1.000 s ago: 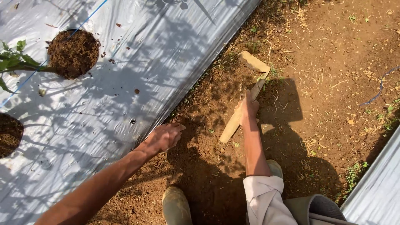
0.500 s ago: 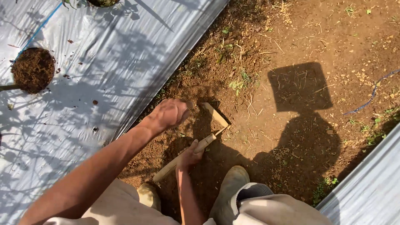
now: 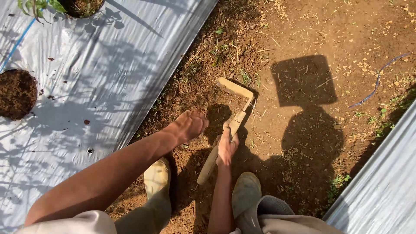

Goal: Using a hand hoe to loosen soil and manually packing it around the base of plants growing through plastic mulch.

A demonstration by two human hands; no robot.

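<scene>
My right hand (image 3: 227,147) grips the wooden handle of a short hoe (image 3: 222,143), whose soil-caked blade (image 3: 234,89) rests on the brown earth of the furrow. My left hand (image 3: 190,125) reaches down beside it with fingers curled loosely at the soil, just left of the handle; I cannot see anything in it. My two muddy rubber boots (image 3: 157,182) stand in the furrow below the hands.
Silver plastic mulch (image 3: 99,73) covers the bed at left, with round planting holes of dark soil (image 3: 16,93) and a green seedling (image 3: 39,5) at top. Another mulch sheet (image 3: 381,186) lies lower right. A blue string (image 3: 377,80) lies on the earth; small weeds (image 3: 221,52) grow by the edge.
The view has shifted along the furrow. The hoe has been drawn closer toward my boots, and my left hand has moved down next to the handle.
</scene>
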